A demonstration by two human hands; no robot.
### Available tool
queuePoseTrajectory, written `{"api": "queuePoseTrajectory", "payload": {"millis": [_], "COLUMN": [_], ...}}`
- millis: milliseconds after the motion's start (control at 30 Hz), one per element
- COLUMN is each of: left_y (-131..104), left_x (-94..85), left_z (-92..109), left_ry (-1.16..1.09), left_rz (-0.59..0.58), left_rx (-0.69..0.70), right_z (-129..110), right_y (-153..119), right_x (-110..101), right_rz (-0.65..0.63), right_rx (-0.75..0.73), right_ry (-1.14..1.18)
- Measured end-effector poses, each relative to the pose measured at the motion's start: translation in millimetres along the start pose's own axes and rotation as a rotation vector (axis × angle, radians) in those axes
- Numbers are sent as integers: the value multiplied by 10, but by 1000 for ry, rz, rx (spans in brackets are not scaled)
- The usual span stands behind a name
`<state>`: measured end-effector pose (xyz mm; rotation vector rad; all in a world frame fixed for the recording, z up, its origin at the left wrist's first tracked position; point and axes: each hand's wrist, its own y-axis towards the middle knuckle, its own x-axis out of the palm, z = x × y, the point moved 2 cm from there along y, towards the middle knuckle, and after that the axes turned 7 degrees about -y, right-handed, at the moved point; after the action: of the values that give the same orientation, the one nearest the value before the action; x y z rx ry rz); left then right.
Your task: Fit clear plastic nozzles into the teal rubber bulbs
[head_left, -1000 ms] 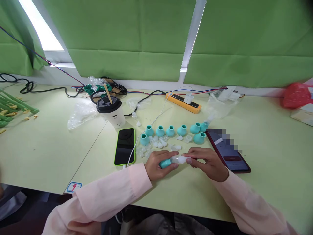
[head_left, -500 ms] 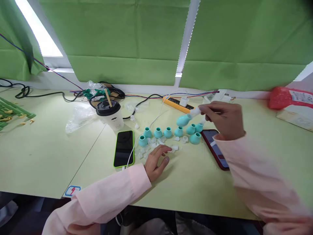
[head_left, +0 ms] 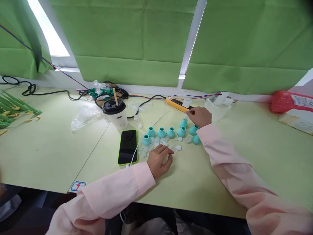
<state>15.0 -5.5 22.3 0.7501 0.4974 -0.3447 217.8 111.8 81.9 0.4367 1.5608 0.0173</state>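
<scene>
Several small turquoise bulb-shaped pieces point(head_left: 161, 132) stand in a loose row on the pale green table. My right hand point(head_left: 200, 117) is pinched at the clear tip of one turquoise piece point(head_left: 183, 123), which stands behind the row near the power strip. Two other turquoise pieces are partly covered by my right wrist and sleeve. My left hand point(head_left: 160, 160) rests on the table in front of the row, its fingers curved and apart with nothing held. Small translucent plastic bits point(head_left: 163, 142) lie between the row and my left hand.
A green-edged phone point(head_left: 127, 147) and a lidded paper cup point(head_left: 117, 118) stand left of the pieces. Behind are a yellow power strip point(head_left: 178, 105), cables and crumpled plastic point(head_left: 85, 116). Green stems point(head_left: 14, 107) lie far left, a red package point(head_left: 283, 101) far right.
My right hand has moved left and back, lowering the turquoise piece with the clear tip from the air to the table. My left hand has stayed nearly in place.
</scene>
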Motion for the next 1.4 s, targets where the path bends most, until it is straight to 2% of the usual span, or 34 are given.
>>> {"api": "queuePoseTrajectory", "payload": {"millis": [200,300,367,400,433,467,533,600,633,733,967,1100,1167,1267,1400], "left_y": [53,64,69,74,79,86,100,108,108,94,74,75,66,41,14], "left_x": [-45,-44,-39,-39,-41,-46,-57,-60,-56,-22,15,24,40,76,99], "left_z": [-42,-77,-96,-103,-109,-113,-119,-126,-130,-148,-175,-202,-229,-257,-266], "left_ry": [237,358,430,465,496,524,562,582,588,600,643,691,702,658,562], "left_rz": [33,21,-9,-25,-41,-55,-76,-90,-96,-132,-289,-359,-355,-333,-291], "left_rx": [27,30,21,14,6,-3,-21,-38,-43,-61,-106,-13,40,144,231], "right_z": [3,-28,-77,-110,-142,-178,-224,-223,-212,-173,-69,15,30,-10,-102], "right_y": [-56,-219,-392,-491,-594,-699,-895,-1045,-1095,-1168,-1223,-1310,-1367,-1462,-1570], "right_x": [-61,-229,-344,-379,-393,-378,-279,-128,-50,130,280,330,345,351,385], "right_rz": [2,154,274,283,254,167,-65,-249,-301,-333,-242,-35,50,113,46], "right_rx": [7,-44,-153,-240,-333,-452,-618,-662,-654,-623,-572,-535,-523,-556,-661], "right_ry": [-31,-35,24,67,104,121,80,-24,-63,-93,7,376,539,660,717]}}
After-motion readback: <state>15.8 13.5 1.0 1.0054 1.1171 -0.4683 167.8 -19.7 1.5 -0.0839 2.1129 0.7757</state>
